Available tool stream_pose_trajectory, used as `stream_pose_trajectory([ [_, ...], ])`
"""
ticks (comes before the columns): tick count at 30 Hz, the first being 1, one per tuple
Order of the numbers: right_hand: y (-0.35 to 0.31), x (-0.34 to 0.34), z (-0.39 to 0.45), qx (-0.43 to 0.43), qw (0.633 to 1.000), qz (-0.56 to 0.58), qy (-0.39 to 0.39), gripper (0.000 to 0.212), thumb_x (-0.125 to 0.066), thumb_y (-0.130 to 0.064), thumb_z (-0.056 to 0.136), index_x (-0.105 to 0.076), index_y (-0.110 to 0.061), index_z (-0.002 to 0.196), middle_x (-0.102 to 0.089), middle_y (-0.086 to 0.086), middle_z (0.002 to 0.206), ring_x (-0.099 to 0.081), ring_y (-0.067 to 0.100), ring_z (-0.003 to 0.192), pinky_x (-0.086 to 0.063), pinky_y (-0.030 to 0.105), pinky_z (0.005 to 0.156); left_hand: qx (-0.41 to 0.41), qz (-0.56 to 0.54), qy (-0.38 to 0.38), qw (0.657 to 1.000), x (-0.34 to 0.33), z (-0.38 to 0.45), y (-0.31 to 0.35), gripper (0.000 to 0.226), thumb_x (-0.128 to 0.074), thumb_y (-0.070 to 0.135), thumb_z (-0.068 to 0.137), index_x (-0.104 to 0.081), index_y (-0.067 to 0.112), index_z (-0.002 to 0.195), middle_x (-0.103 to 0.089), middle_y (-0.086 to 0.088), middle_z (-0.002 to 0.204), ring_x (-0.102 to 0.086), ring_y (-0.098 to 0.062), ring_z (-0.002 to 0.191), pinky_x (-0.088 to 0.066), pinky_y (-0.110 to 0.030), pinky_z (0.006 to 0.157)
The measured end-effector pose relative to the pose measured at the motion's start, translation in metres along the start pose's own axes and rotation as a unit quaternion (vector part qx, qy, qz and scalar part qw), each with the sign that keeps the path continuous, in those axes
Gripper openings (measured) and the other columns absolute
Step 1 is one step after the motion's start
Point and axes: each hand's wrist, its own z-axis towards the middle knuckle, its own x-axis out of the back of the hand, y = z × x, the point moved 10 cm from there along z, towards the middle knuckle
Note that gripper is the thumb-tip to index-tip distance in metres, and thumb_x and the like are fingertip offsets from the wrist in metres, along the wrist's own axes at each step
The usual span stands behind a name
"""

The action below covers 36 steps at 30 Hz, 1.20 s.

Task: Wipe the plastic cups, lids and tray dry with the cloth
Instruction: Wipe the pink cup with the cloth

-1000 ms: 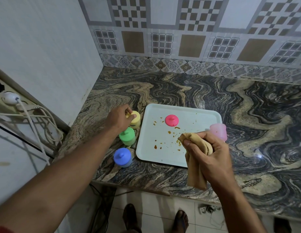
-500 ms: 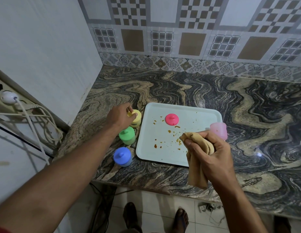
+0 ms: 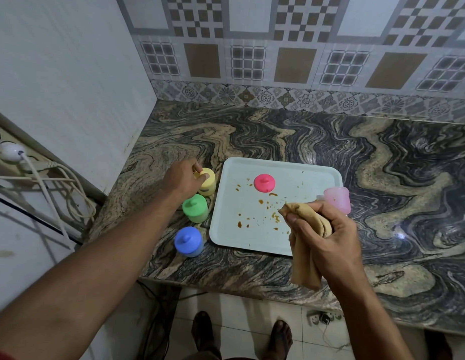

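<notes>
Marbled stone desk (image 3: 291, 136) set against tiled wall. White tray (image 3: 304, 175) laid flat near front edge. Yellow cup (image 3: 209, 187), green cup (image 3: 195, 207), blue cup (image 3: 188, 241) lined just left of tray; pink cup (image 3: 338, 201) stood at tray's right edge.

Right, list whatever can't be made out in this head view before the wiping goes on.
- Translucent pink plastic cup: its lower part sits behind the right hand and the bunched tan cloth.
- White plastic tray: its near right corner is covered by that cloth and hand.
- Yellow lidded plastic cup: the left hand has its grip on the lid knob, hiding the cup's left side.
- Wetness of any piece: cannot be judged.
</notes>
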Motion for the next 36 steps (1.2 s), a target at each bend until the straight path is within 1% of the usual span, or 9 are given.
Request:
stream_pose_trajectory([
  [9,0.009,0.013,0.001,0.01,1.0,-0.005,0.007,0.008,-0.08,-0.005,0.091,-0.075,-0.008,0.096,-0.076,0.002,0.083,-0.07,0.021,0.072,-0.06,0.043,0.071,-0.045,-0.011,0.064,0.997,0.012,-0.003,0.019,0.032,-0.072,0.053,0.092,-0.067,0.022,0.1,-0.069,-0.004,0.103,-0.065,-0.027,0.093,-0.054,-0.04,0.074],
  [14,0.043,0.018,0.004,-0.066,0.995,0.064,0.037,0.009,-0.074,-0.013,0.087,-0.076,-0.02,0.093,-0.077,0.009,0.094,-0.068,0.026,0.085,-0.059,0.052,0.085,-0.079,-0.249,0.097,0.96,0.033,-0.006,0.091,0.014,-0.074,0.033,0.096,-0.074,0.019,0.098,-0.074,0.008,0.091,-0.071,-0.01,0.085,-0.061,-0.033,0.079],
  [16,0.061,0.005,0.002,-0.128,0.985,0.105,0.04,0.012,-0.07,-0.011,0.09,-0.078,-0.02,0.091,-0.077,0.015,0.091,-0.07,0.032,0.082,-0.059,0.051,0.082,-0.057,-0.434,0.052,0.897,0.032,-0.008,0.128,0.007,-0.072,0.026,0.098,-0.073,0.02,0.096,-0.076,0.003,0.089,-0.073,-0.012,0.083,-0.058,-0.031,0.075],
  [21,0.077,-0.059,-0.013,-0.253,0.959,0.102,-0.076,0.014,-0.067,-0.005,0.1,-0.077,-0.01,0.092,-0.073,0.02,0.086,-0.07,0.03,0.075,-0.057,0.041,0.076,0.064,-0.774,-0.129,0.616,0.0,-0.039,0.223,0.014,-0.06,0.023,0.105,-0.07,0.016,0.098,-0.074,0.001,0.086,-0.07,-0.008,0.076,-0.052,-0.02,0.073],
  [25,0.078,-0.085,-0.017,-0.325,0.9,0.274,-0.099,0.011,-0.064,-0.007,0.096,-0.072,-0.009,0.09,-0.071,0.01,0.077,-0.068,0.021,0.066,-0.055,0.029,0.062,0.152,-0.819,-0.201,0.516,-0.042,-0.072,0.254,0.018,-0.062,0.028,0.103,-0.073,0.017,0.095,-0.074,0.001,0.086,-0.071,-0.006,0.076,-0.053,-0.019,0.073],
  [28,0.107,-0.034,0.003,-0.309,0.838,0.436,0.111,0.026,-0.056,-0.009,0.104,-0.072,-0.003,0.123,-0.076,0.012,0.09,-0.074,0.023,0.076,-0.063,0.037,0.072,0.162,-0.811,-0.224,0.515,-0.058,-0.081,0.253,0.018,-0.06,0.028,0.104,-0.073,0.018,0.097,-0.072,0.002,0.087,-0.068,-0.006,0.078,-0.054,-0.019,0.073],
  [30,0.124,0.012,0.009,-0.283,0.828,0.44,0.203,0.026,-0.051,-0.01,0.108,-0.07,-0.004,0.125,-0.078,0.011,0.089,-0.076,0.022,0.074,-0.065,0.038,0.073,0.157,-0.794,-0.231,0.54,-0.061,-0.079,0.247,0.017,-0.06,0.03,0.103,-0.073,0.02,0.098,-0.071,0.004,0.088,-0.066,-0.007,0.08,-0.051,-0.02,0.074],
  [33,0.144,0.062,0.004,-0.287,0.849,0.363,0.255,0.028,-0.059,-0.011,0.104,-0.07,-0.002,0.128,-0.079,0.019,0.106,-0.078,0.029,0.09,-0.064,0.047,0.087,0.119,-0.71,-0.215,0.66,-0.065,-0.067,0.233,0.015,-0.059,0.029,0.105,-0.072,0.024,0.1,-0.071,0.006,0.089,-0.066,-0.007,0.08,-0.047,-0.021,0.072],
  [36,0.15,0.097,-0.001,-0.273,0.865,0.317,0.279,0.021,-0.06,-0.005,0.103,-0.073,-0.002,0.119,-0.078,0.015,0.094,-0.077,0.021,0.071,-0.063,0.033,0.06,0.033,-0.545,-0.174,0.819,-0.059,-0.052,0.227,0.009,-0.062,0.021,0.104,-0.07,0.023,0.099,-0.072,0.004,0.09,-0.067,-0.01,0.079,-0.047,-0.023,0.071],
])
